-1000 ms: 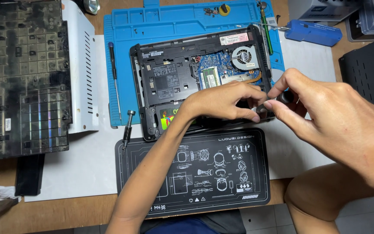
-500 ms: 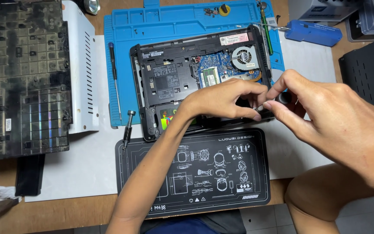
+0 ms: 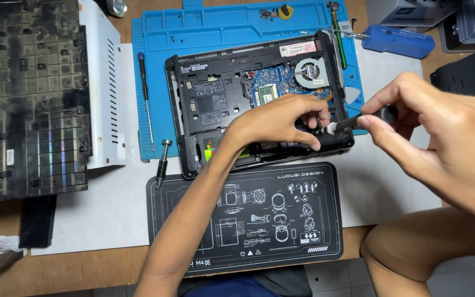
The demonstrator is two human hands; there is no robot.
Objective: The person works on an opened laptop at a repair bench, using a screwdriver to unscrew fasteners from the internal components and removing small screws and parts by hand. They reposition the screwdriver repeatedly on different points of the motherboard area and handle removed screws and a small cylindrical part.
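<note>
Resting on opened laptop [image 3: 221,104]: left hand [image 3: 279,122]

Bright, even overhead light, soft shadows under the hands, mild sheen on the dark plastic, focus sharp throughout.

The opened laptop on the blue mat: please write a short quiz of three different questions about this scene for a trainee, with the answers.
1. True or false: the right hand holds a black screwdriver with its tip towards the opened laptop.
2. Multiple choice: the round cooling fan sits in which corner of the laptop in the picture? A) upper right B) lower left C) lower right
3. Fill in: the left hand rests on the laptop, and its forearm crosses the ______ mat with white drawings.

Key
1. True
2. A
3. black
</note>
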